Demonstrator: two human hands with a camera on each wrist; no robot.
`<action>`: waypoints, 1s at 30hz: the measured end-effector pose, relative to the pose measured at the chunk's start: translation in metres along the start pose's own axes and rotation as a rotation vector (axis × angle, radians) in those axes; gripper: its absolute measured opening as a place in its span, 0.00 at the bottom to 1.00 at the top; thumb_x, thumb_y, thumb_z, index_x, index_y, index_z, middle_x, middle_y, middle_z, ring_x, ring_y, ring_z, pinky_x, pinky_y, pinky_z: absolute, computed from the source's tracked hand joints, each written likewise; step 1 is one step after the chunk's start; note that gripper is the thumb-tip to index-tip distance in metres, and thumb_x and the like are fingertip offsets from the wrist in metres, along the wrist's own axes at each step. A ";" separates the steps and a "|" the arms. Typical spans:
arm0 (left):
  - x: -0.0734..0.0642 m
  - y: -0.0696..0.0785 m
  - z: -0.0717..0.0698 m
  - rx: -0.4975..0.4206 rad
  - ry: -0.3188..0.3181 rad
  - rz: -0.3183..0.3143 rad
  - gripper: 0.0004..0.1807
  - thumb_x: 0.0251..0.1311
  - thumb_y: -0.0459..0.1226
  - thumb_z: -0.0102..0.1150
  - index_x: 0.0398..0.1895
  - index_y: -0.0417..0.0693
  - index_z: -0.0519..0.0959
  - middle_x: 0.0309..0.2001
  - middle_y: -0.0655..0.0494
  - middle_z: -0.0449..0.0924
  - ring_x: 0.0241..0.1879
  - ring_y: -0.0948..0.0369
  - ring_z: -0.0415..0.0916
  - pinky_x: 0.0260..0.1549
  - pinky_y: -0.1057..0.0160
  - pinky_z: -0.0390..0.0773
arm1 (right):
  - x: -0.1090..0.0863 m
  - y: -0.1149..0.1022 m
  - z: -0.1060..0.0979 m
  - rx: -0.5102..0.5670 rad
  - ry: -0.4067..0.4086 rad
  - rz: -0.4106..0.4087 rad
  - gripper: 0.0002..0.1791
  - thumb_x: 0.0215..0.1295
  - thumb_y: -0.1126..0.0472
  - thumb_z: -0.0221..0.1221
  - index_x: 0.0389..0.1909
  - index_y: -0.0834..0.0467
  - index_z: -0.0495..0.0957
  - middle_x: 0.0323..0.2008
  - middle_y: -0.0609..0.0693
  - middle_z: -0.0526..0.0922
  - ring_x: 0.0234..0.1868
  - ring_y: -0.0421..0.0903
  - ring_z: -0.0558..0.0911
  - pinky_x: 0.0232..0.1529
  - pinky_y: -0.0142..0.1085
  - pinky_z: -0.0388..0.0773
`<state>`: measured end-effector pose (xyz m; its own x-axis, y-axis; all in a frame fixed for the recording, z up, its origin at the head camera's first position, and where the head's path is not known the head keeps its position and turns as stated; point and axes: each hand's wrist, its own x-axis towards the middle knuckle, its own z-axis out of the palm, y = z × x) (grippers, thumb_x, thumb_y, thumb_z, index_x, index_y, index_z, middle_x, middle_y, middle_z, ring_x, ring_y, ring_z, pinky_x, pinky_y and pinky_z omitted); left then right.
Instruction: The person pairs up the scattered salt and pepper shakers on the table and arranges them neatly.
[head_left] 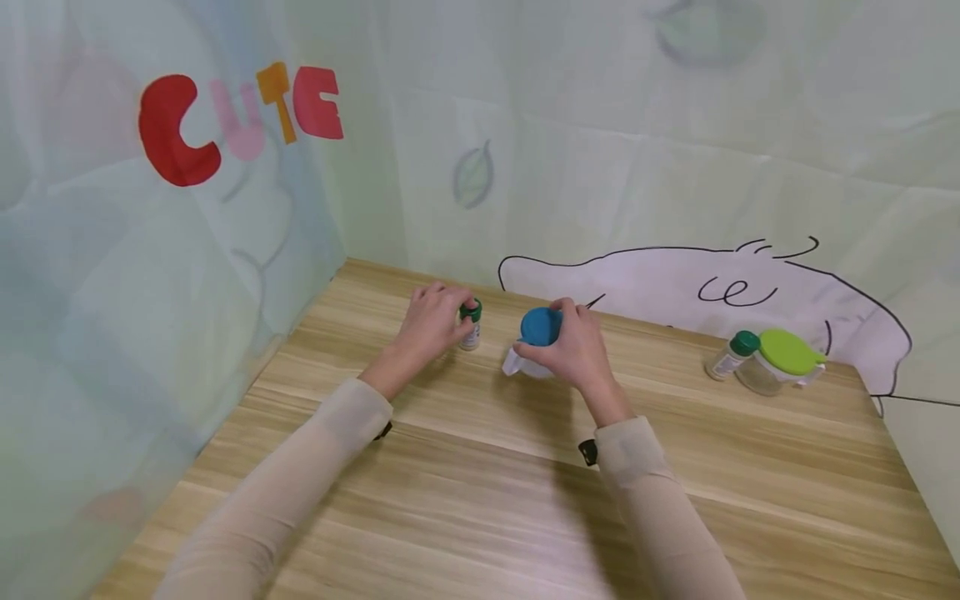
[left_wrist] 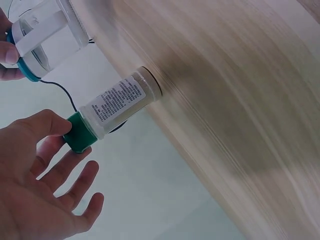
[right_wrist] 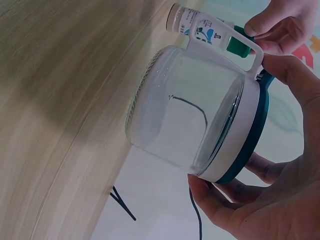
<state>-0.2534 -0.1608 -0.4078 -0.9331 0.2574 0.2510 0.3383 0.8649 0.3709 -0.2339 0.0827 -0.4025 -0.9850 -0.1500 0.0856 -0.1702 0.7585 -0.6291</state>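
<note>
My left hand [head_left: 435, 321] pinches the green cap [left_wrist: 80, 132] of a small clear seasoning bottle [left_wrist: 117, 102] between thumb and fingers. The bottle carries a white printed label and stands upright at the table's back. To its right, my right hand [head_left: 576, 346] grips a clear glass jar [right_wrist: 185, 115] around its top. The jar has a blue lid [head_left: 540, 325], a white collar and a white handle [right_wrist: 257, 52], which points toward the bottle. Whether the jar's base touches the table I cannot tell. Bottle and jar are a short gap apart.
At the right back of the wooden table [head_left: 465, 508] stand a second green-capped bottle [head_left: 731, 357] and a jar with a lime-green lid [head_left: 789, 352], close together. Printed cloth walls border the table's back and left; coloured letters [head_left: 180, 129] hang on the left one.
</note>
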 end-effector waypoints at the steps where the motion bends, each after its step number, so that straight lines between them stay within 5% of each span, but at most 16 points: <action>1: 0.000 0.000 0.000 0.000 -0.001 0.000 0.10 0.63 0.34 0.69 0.47 0.46 0.85 0.52 0.51 0.88 0.56 0.46 0.77 0.65 0.40 0.68 | 0.000 -0.001 0.000 0.003 0.001 0.000 0.47 0.56 0.42 0.76 0.69 0.62 0.68 0.65 0.67 0.74 0.65 0.64 0.72 0.60 0.61 0.79; 30: 0.001 0.004 0.001 0.001 -0.015 -0.029 0.10 0.65 0.36 0.70 0.48 0.47 0.85 0.54 0.52 0.88 0.57 0.48 0.76 0.65 0.41 0.68 | 0.010 -0.002 0.019 0.021 -0.022 0.000 0.47 0.56 0.42 0.77 0.69 0.61 0.68 0.67 0.68 0.71 0.66 0.64 0.70 0.62 0.61 0.78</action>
<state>-0.2530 -0.1565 -0.4074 -0.9443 0.2385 0.2268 0.3109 0.8724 0.3771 -0.2432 0.0681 -0.4149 -0.9840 -0.1642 0.0687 -0.1694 0.7452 -0.6450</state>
